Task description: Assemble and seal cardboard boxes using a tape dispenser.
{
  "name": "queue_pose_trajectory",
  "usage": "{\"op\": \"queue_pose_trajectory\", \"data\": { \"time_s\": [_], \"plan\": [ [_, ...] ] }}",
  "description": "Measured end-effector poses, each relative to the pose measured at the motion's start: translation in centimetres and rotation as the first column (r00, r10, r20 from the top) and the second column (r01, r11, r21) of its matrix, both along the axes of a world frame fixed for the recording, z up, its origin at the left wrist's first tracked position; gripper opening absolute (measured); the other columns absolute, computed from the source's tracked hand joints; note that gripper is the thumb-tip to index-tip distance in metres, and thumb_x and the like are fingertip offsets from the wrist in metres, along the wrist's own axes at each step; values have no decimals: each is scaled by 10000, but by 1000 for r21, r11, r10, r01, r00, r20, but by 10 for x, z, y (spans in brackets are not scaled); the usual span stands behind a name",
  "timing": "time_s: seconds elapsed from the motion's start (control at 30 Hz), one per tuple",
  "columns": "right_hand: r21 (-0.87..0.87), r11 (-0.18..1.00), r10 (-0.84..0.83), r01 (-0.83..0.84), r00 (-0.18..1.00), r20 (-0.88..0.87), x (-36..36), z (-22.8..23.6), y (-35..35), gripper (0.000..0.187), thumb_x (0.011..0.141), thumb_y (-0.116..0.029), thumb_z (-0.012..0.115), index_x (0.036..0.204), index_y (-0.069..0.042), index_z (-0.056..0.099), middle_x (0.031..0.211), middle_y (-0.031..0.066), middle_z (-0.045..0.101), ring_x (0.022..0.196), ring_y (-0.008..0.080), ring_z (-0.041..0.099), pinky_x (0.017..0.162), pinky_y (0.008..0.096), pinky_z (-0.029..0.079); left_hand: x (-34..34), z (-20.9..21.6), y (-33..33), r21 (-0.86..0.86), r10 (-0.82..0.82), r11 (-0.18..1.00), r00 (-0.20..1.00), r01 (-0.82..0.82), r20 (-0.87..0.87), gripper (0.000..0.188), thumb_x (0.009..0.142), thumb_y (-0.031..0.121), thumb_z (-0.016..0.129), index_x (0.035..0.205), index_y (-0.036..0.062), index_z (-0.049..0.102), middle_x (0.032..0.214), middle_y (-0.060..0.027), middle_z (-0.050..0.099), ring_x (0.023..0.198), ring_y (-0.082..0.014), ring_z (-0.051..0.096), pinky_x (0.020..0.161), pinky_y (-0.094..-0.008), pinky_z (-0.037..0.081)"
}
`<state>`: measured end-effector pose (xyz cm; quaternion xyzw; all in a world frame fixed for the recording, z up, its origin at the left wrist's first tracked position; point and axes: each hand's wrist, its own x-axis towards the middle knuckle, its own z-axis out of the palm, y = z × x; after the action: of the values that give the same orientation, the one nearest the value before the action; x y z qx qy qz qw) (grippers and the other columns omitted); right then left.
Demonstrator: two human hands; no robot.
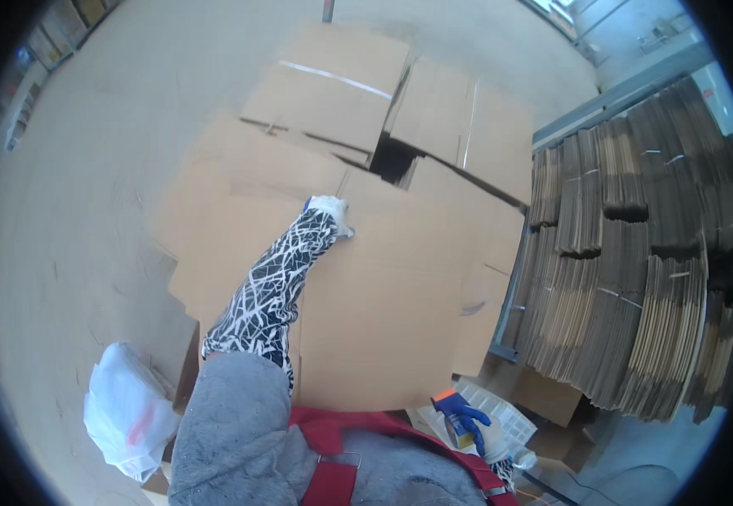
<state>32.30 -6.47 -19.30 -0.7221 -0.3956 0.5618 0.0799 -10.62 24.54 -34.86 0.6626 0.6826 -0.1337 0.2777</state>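
We're on a wide, pale warehouse floor (80,244), with a metal rack (623,97) along the right side, packed with strapped bundles of flattened cartons (619,295). Down at the left sits a white plastic bag (130,413).

Centre stage, right in front of the person's red-strapped apron (328,481), lies the big brown cardboard sheet (383,312). Beyond it come upper cardboard panels (332,97) crossed by white strips, with a dark square gap (394,160) where the edges fail to meet.

And here's the left hand (330,215), white-gloved, arm stretched far across the sheet and resting on it near a seam! The thumb side shows, but whether those fingers pinch an edge or simply press flat, I cannot tell. The right hand (486,434) is down by the near right corner, blue-coated fingers wrapped around what looks like a tape dispenser (446,403) with an orange end, just beside a pale gridded plastic tray (501,409).

How does that board handle? I'd call it light for its size, stiff across the panel, yet ready to bend at the creases. The broad face looks smooth and offers little grip, so opposite outer edges seem the best hold; a loose flap could fold or tear under a hard pull.
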Motion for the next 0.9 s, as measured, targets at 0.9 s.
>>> {"op": "queue_pose_trajectory", "data": {
  "time_s": [0.9],
  "plan": [
    [798, 250, 790, -549, 592, 159, -84, 184, 211, 441, 924, -415, 512, 989, -20, 697, 823, 103, 696, 750, 186, 651, 721, 301, 496, 168, 310, -282, 921, -329, 260, 923, 291, -199, 616, 680, 193, 672, 1279, 157, 538, 1336, -85, 483, 1260, -319, 440, 1070, -578, 324]
  ]
}}
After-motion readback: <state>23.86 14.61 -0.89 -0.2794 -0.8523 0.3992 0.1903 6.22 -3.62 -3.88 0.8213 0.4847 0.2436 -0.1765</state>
